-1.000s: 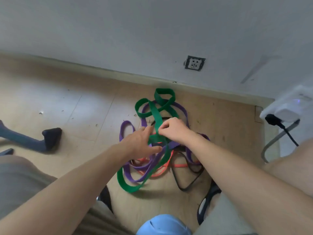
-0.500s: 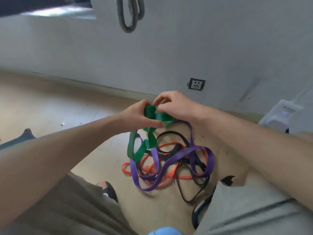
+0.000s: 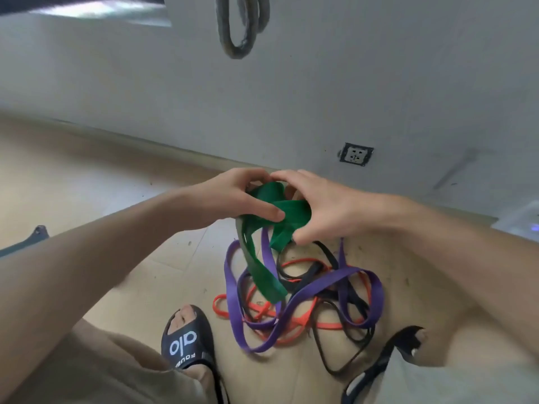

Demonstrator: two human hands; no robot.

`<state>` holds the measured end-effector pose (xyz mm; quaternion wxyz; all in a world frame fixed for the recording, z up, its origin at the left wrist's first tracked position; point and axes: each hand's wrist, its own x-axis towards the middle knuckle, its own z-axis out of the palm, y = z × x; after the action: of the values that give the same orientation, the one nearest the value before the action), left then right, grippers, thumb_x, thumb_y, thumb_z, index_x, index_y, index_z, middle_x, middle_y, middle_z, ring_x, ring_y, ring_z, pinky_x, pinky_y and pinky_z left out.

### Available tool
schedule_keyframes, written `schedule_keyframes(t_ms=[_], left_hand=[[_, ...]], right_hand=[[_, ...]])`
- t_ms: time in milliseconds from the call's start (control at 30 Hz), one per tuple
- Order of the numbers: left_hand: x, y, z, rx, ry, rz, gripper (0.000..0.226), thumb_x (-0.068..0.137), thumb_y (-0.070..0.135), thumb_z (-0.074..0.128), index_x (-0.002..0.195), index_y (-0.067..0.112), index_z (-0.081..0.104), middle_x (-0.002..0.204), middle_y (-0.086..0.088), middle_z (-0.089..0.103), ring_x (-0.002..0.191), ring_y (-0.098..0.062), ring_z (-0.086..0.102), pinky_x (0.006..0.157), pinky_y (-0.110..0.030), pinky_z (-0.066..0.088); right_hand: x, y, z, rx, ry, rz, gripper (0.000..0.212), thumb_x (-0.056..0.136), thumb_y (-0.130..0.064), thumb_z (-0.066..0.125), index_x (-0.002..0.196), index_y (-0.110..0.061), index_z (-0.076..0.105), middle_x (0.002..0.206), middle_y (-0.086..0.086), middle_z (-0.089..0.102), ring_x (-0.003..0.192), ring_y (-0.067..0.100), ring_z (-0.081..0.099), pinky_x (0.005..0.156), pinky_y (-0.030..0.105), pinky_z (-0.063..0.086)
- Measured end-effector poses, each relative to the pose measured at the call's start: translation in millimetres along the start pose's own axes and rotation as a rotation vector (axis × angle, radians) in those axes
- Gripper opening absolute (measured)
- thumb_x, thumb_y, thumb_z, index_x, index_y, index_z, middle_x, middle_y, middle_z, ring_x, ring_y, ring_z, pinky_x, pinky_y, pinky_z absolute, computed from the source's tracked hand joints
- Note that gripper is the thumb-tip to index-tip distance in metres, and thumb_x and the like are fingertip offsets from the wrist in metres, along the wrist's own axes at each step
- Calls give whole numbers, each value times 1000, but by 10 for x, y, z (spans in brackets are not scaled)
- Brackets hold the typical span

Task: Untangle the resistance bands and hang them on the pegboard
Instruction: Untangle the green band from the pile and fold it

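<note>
- A black slide sandal with white lettering (image 3: pixel 186 342) stood on the beige tiled floor (image 3: pixel 73 176).
- A white wall socket in a dark frame (image 3: pixel 356 154) sat low on the grey wall (image 3: pixel 320 83).

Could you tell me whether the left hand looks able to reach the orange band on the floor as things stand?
Probably not right away: the left hand grips the green band, and the orange band lies under purple and black bands.

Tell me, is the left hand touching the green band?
Touching. The head view shows the left hand gripping the green band, its thumb pressed across the bunched fabric.
</note>
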<state>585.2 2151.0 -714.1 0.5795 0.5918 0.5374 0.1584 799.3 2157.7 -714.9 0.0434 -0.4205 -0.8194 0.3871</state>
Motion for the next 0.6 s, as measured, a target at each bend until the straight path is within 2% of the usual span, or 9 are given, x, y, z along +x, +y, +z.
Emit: schedule_keyframes(t_ms=[133, 233, 300, 400, 500, 600], left_hand=[[-37, -90, -21, 21, -18, -5, 64, 67, 15, 88, 125, 17, 64, 115, -6, 76, 106, -26, 74, 97, -40, 59], [-39, -110, -24, 46, -31, -19, 61, 69, 15, 89, 125, 16, 64, 114, -7, 76, 104, -27, 75, 99, -46, 58], [-37, -108, -35, 72, -20, -34, 51, 75, 13, 88, 121, 14, 67, 111, -8, 78, 101, -28, 76, 98, -48, 59], [-26, -96, -65, 114, -20, -27, 39, 83, 18, 85, 119, 16, 69, 106, -3, 79, 98, -25, 77, 95, -46, 60], [-10, -104, -82, 153, -14, -15, 35, 88, 27, 80, 120, 24, 65, 104, 3, 79, 94, -19, 77, 90, -41, 62], [18, -136, -93, 167, -24, 3, 36, 89, 34, 78, 120, 26, 61, 107, 2, 77, 95, -20, 77, 86, -40, 63]], right_hand=[[94, 5, 126, -69, 28, -54, 103, 75, -29, 81, 157, -38, 21, 141, -13, 42, 114, -2, 46, 85, 6, 38], [134, -1, 144, -92, 54, -85, 99, 77, -29, 82, 157, -35, 25, 144, -13, 46, 102, -9, 43, 80, -2, 34], [141, 1, 129, -106, 44, -82, 94, 76, -29, 81, 153, -38, 28, 135, -13, 55, 92, -2, 53, 80, 8, 42], [153, 4, 90, -122, 45, -81, 80, 76, -26, 78, 144, -38, 38, 119, -11, 63, 95, 3, 60, 83, 28, 54], [181, 29, 35, -128, 74, -79, 67, 75, -26, 77, 136, -32, 50, 117, -12, 64, 101, 8, 62, 88, 33, 55], [192, 47, -21, -104, 90, -77, 59, 75, -26, 77, 131, -30, 57, 113, -14, 66, 100, 5, 63, 88, 30, 55]])
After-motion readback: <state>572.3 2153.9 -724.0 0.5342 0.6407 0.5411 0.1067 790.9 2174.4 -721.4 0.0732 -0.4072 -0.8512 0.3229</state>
